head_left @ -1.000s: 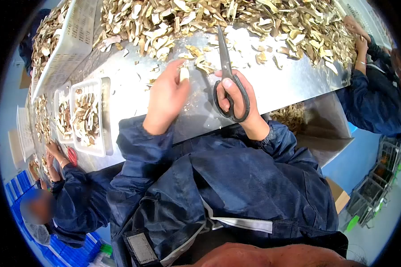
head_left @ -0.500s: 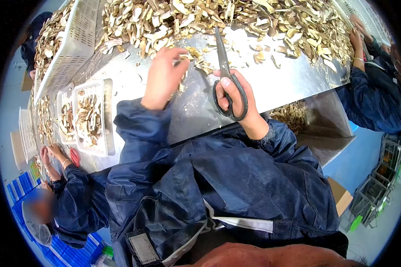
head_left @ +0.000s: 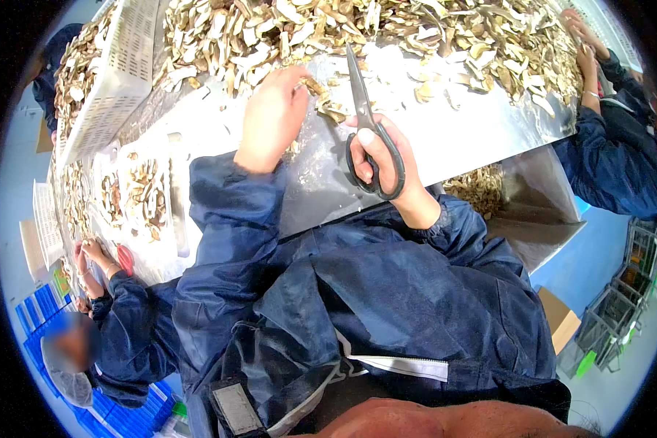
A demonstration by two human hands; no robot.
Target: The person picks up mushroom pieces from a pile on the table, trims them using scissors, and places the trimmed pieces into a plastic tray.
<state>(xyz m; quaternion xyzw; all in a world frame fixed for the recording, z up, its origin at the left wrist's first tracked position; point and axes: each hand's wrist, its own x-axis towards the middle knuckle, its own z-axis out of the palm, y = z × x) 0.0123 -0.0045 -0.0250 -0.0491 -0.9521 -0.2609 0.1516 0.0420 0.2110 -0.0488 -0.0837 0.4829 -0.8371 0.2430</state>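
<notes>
Inward of the bench's (head_left: 482, 125) near edge: right hand (head_left: 388, 157) gripping scissors (head_left: 358, 87), left hand (head_left: 274, 117) curled at loose slices (head_left: 330, 109), grip unclear, apparently picking, a step calling for a sure pinch.

Right hand (head_left: 385, 162) holding scissors (head_left: 358, 87), left hand (head_left: 273, 115) perhaps touching a slice (head_left: 315, 87), metal table (head_left: 315, 186)

Slice pile (head_left: 317, 28) cut off above, contents of left grip (head_left: 273, 117) unclear, co-worker's head (head_left: 71, 344) blurred

Metal table (head_left: 312, 188), surface partly in glare.
Mushroom slices (head_left: 482, 55) heaped along far side, loose pieces (head_left: 423, 93) nearer; perforated basket (head_left: 108, 109) and trays (head_left: 168, 198) at left.
</notes>
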